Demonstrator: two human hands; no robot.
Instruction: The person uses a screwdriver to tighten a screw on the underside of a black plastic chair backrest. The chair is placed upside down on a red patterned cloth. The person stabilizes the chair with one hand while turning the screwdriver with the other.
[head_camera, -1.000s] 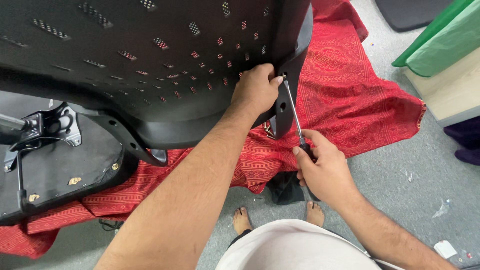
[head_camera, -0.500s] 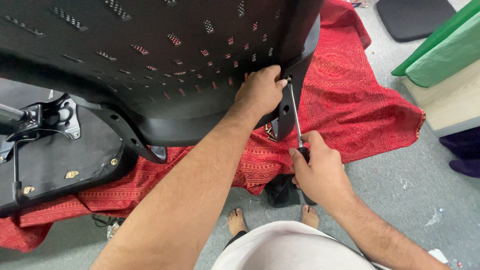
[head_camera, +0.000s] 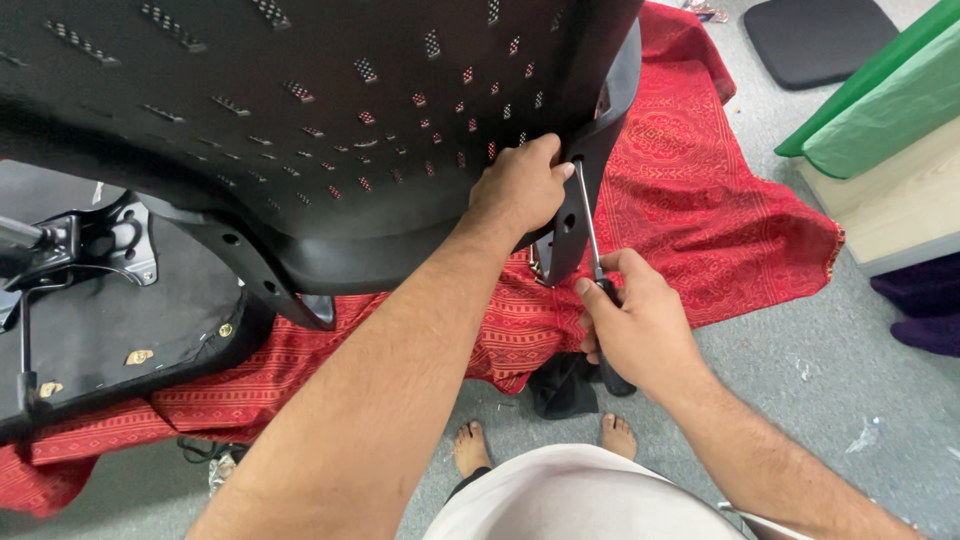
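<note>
A black perforated chair backrest (head_camera: 300, 110) fills the upper left of the head view. My left hand (head_camera: 518, 186) grips its lower right edge beside the black side bracket (head_camera: 590, 160). My right hand (head_camera: 637, 328) is closed around the black handle of a screwdriver (head_camera: 590, 235). The thin metal shaft points up, and its tip meets the bracket close to my left fingertips. The screw itself is hidden.
A black seat base (head_camera: 110, 330) with a metal mechanism (head_camera: 95, 240) lies at the left on a red patterned cloth (head_camera: 700, 200). A black cushion (head_camera: 815, 40) lies at the top right. A green and wooden piece (head_camera: 890, 150) stands at the right. My bare feet (head_camera: 545, 445) rest on the grey floor.
The view has shifted slightly. Both hands stay in place on the backrest edge and the screwdriver, with only small movement of the right hand.
</note>
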